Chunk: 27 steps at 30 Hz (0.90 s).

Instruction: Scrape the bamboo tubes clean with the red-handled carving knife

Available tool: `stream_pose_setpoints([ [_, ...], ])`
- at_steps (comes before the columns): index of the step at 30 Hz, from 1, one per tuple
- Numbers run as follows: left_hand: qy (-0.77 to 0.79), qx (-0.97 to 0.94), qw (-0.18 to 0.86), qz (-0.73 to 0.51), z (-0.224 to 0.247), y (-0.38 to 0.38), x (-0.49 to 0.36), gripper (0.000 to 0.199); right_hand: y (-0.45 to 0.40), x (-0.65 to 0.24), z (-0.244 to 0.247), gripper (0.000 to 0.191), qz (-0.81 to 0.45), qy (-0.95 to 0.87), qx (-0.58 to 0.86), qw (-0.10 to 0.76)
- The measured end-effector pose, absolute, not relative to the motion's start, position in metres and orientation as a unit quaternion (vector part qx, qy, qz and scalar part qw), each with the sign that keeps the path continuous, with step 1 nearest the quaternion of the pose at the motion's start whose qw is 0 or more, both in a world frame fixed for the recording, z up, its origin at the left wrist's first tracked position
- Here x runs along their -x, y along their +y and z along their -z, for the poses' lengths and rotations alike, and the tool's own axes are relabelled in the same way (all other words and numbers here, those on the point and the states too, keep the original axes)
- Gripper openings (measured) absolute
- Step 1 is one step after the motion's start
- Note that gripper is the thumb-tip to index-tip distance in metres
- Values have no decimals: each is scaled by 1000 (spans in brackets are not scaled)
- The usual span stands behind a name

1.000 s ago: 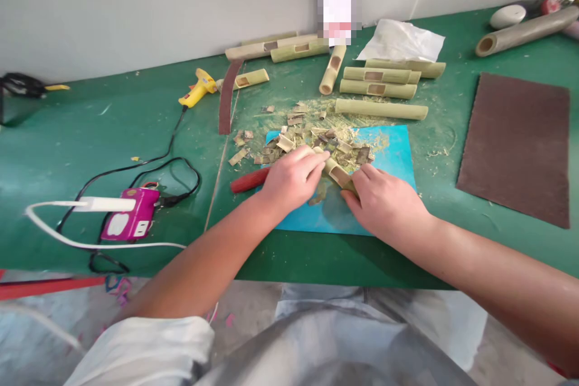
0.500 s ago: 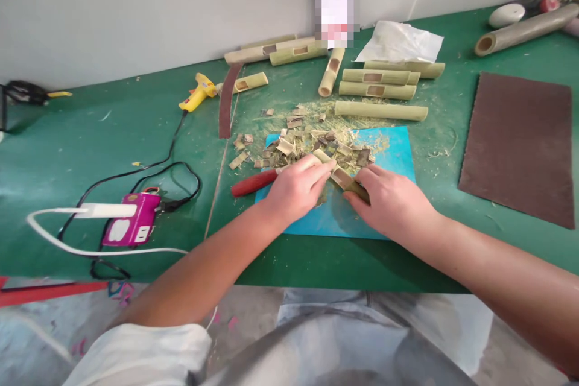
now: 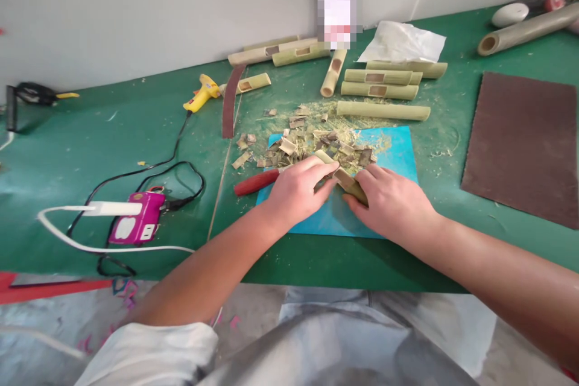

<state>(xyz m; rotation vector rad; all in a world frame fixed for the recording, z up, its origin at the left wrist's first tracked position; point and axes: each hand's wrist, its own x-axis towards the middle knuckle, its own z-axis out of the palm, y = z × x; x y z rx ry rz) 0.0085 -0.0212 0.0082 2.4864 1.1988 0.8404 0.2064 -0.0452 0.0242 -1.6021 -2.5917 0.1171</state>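
A short bamboo tube (image 3: 348,184) with a cut-out opening lies slanted over a blue sheet (image 3: 389,187). My right hand (image 3: 391,199) is closed around its near end. My left hand (image 3: 301,187) grips the far part, thumb and fingers by the opening. A red-handled tool (image 3: 257,182) pokes out from beside my left hand; its working end is hidden under the hand. Bamboo chips (image 3: 288,146) and pale shavings are heaped just beyond both hands.
Several notched bamboo tubes (image 3: 379,91) lie behind, with a white tissue (image 3: 402,42). At right is a brown sandpaper sheet (image 3: 522,148); a narrow sandpaper strip (image 3: 229,105) lies left. A yellow glue gun (image 3: 202,94) and purple power strip (image 3: 138,218) trail cords across the green table (image 3: 149,114).
The view has shifted slightly, so everything sits a little further right. The bamboo tube appears slightly turned between my hands, its opening less exposed. Both hands keep their hold.
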Motion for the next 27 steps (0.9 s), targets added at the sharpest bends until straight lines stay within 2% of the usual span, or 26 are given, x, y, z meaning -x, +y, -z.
stream_pose_setpoints([
  [5,393,-859,129,-301,-11,-19,-4,24,-45,-207,-23,22,-38,-847,526,65],
  [14,387,-874,106,-273,-12,-22,-9,25,-50,-201,-24,21,-38,-861,507,29],
  [20,402,-881,65,-241,-12,-25,-11,28,-46,-204,-26,22,-108,-828,550,36],
  [24,396,-885,50,-240,-12,-25,-11,28,-52,-199,-26,20,-41,-864,502,3],
  [27,391,-883,45,-256,-10,-18,-7,27,-54,-197,-27,19,-40,-863,503,-7],
])
